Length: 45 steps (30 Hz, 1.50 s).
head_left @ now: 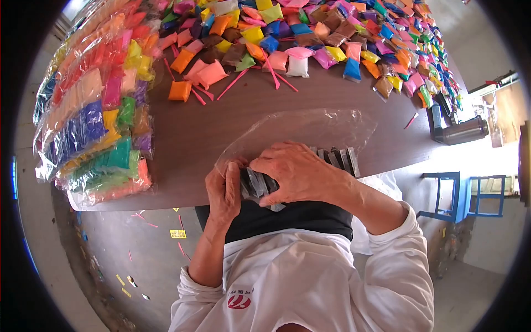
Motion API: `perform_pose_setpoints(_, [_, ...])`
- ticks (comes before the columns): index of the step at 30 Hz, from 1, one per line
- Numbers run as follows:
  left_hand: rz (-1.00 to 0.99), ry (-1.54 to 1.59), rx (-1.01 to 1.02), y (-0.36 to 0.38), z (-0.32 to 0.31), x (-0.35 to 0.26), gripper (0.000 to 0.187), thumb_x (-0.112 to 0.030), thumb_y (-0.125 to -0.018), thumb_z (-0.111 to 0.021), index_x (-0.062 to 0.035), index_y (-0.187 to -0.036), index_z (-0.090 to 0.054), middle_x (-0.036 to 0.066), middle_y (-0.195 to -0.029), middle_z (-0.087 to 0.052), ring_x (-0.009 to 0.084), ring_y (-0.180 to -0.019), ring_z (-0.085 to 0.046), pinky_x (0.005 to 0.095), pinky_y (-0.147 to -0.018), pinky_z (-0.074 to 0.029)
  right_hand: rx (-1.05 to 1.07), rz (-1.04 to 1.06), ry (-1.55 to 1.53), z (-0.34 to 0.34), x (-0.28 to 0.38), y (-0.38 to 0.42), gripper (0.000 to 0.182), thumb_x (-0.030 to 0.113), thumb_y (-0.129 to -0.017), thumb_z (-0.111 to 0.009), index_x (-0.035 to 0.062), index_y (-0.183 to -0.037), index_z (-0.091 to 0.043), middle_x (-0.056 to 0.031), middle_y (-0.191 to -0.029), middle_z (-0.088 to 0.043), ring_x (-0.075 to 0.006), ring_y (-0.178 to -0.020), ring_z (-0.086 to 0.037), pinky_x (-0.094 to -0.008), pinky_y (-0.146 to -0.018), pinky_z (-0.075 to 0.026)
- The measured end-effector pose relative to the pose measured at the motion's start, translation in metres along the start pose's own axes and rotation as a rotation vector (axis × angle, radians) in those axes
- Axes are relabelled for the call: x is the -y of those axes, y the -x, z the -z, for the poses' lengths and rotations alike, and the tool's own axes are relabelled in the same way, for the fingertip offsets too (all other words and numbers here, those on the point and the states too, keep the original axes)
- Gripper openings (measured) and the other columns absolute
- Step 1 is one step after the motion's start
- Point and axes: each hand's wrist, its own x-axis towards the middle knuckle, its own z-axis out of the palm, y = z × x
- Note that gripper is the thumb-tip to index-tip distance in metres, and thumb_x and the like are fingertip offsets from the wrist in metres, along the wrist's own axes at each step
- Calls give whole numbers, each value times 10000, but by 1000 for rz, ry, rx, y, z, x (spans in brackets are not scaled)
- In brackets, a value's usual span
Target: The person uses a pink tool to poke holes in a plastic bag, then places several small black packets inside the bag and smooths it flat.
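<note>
A clear plastic bag lies at the table's front edge, its empty part spread away from the body. Several black packets in clear wrapping stand in a row at that edge, running right to more packets beyond my right hand. My left hand is closed at the left end of the row, with fingers on the bag's edge. My right hand reaches across the row, its fingers curved over the black packets and its fingertips near my left hand. Its palm hides the middle of the row.
Bagged stacks of coloured packets stand on the brown table at left. A pile of loose coloured packets covers the far side, with pink strips nearby. A metal flask is at right, beyond it a blue stool.
</note>
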Motion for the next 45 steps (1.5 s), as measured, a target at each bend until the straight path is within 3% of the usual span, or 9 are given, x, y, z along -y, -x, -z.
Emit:
perform_pose_setpoints(8, [27,-9,-1,0,0,1,389,-272,-1058,-425,22,-925,-643,77,-843,-639,139,-770,-563,281,-689,-439,-29,-6,-110,9,11,-1,667,386,-641,-855,46,-1165,-620,-134,-1019,-665,-347,-1009,-614,-451,-896,-478])
perform_pose_setpoints(11, [17,-29,11,1,1,4,382,-267,-1056,-423,19,-925,-640,81,-866,-653,139,-777,-572,281,-697,-443,129,-41,-36,10,9,-3,732,399,-648,-853,49,-1235,-594,-152,-1072,-667,-356,-1029,-614,-441,-926,-476])
perform_pose_setpoints(14, [26,7,1,1,0,2,370,-259,-1054,-425,14,-920,-635,82,-889,-658,134,-785,-570,278,-705,-444,-10,58,-113,15,3,6,732,436,-685,-833,50,-1258,-591,-169,-1121,-667,-361,-1057,-615,-434,-936,-482])
perform_pose_setpoints(18, [30,59,-32,4,-4,15,355,-240,-1048,-422,13,-902,-625,78,-911,-659,124,-803,-567,273,-714,-442,-263,-122,-107,43,-14,37,613,471,-855,-701,39,-1273,-577,-184,-1151,-663,-376,-1066,-627,-443,-899,-504])
perform_pose_setpoints(24, [15,-48,-7,-1,-1,1,351,-219,-1044,-437,38,-910,-636,83,-848,-642,141,-773,-563,275,-707,-439,-199,-258,-279,50,-39,80,528,474,-960,-570,17,-1221,-602,-176,-1089,-669,-375,-1035,-626,-435,-892,-494])
perform_pose_setpoints(27, [23,-33,-20,0,-2,1,351,-214,-1043,-447,50,-921,-644,86,-813,-632,146,-762,-564,275,-701,-440,-382,-147,-19,22,-37,78,525,477,-946,-587,7,-1178,-624,-171,-1040,-669,-373,-1031,-608,-438,-905,-478])
perform_pose_setpoints(36, [61,32,-26,2,-3,2,345,-211,-1044,-451,49,-923,-643,81,-811,-629,132,-757,-557,268,-692,-439,-116,-139,31,24,-47,83,513,446,-875,-675,10,-1140,-628,-180,-1021,-668,-372,-976,-615,-440,-903,-477])
perform_pose_setpoints(39, [52,1,-13,3,-1,3,343,-211,-1046,-445,47,-933,-642,76,-813,-623,130,-756,-548,270,-693,-437,-124,-259,-32,44,-20,74,625,506,-841,-696,15,-1217,-601,-191,-1124,-655,-386,-1100,-588,-447,-987,-445])
perform_pose_setpoints(45, [26,-6,-13,2,-2,2,345,-221,-1048,-441,39,-944,-642,77,-814,-617,134,-755,-546,275,-695,-440,-326,18,38,7,-13,45,734,609,-788,-685,12,-1208,-606,-174,-1090,-663,-372,-1080,-593,-455,-977,-440])
